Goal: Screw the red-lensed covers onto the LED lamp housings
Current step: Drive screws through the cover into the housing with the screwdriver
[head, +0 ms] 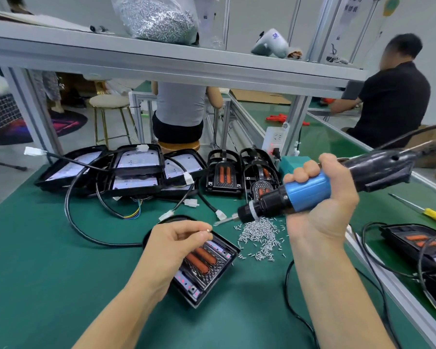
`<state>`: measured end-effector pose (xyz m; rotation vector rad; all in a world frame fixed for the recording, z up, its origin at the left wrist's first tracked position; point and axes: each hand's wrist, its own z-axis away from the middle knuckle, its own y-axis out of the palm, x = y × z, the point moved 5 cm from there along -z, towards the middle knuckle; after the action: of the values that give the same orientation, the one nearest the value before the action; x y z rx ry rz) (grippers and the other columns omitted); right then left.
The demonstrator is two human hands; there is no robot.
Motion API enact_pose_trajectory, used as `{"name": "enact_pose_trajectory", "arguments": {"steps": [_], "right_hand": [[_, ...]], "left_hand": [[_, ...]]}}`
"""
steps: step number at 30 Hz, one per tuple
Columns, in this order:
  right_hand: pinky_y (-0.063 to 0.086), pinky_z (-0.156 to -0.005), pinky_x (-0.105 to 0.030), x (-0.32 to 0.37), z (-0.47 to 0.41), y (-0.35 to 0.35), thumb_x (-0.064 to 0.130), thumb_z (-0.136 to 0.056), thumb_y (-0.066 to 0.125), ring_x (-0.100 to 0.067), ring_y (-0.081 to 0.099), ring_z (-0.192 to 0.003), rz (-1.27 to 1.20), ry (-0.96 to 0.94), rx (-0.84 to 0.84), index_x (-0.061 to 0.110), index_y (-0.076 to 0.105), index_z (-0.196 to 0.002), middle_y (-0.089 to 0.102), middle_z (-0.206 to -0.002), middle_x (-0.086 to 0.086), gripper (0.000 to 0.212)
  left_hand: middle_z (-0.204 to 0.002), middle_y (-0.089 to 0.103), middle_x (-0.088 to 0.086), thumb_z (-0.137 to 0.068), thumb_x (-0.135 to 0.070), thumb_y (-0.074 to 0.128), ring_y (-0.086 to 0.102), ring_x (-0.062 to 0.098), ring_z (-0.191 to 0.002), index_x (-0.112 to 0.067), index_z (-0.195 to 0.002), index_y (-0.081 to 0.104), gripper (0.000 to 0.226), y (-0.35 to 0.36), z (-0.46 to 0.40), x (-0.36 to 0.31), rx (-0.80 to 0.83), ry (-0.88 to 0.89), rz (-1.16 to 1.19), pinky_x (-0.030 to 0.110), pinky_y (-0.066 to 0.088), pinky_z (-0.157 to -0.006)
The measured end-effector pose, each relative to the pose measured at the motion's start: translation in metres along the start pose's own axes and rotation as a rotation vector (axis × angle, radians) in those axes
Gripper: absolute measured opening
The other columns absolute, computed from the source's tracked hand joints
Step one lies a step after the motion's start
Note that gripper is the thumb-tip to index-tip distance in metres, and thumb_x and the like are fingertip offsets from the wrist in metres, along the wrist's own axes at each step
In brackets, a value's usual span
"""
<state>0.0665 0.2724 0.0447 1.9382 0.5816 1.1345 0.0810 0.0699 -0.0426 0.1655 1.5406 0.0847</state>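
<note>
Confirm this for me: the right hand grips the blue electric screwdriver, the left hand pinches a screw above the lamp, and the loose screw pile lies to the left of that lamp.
One detail is wrong. The head view shows the loose screw pile on the green mat to the right of the lamp, not the left. The right hand does grip the blue electric screwdriver, and the left hand pinches a screw above the lamp.
</note>
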Motion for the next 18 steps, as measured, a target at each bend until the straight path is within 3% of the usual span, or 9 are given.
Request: {"name": "enact_pose_trajectory", "arguments": {"steps": [18], "right_hand": [[0.045,-0.056,-0.021,-0.0074,0.0084,0.0024,0.012,-0.076,0.058,-0.010,0.046,-0.049,0.038,0.024,0.047,0.018,0.050,-0.080,0.047,-0.058,0.005,0.012]], "left_hand": [[-0.066,0.069,0.002,-0.081,0.004,0.067,0.061,0.010,-0.050,-0.006,-0.077,0.073,0.013,0.0044,0.0001,0.0043,0.025,0.039,-0.123,0.014,0.046,-0.047]]}}
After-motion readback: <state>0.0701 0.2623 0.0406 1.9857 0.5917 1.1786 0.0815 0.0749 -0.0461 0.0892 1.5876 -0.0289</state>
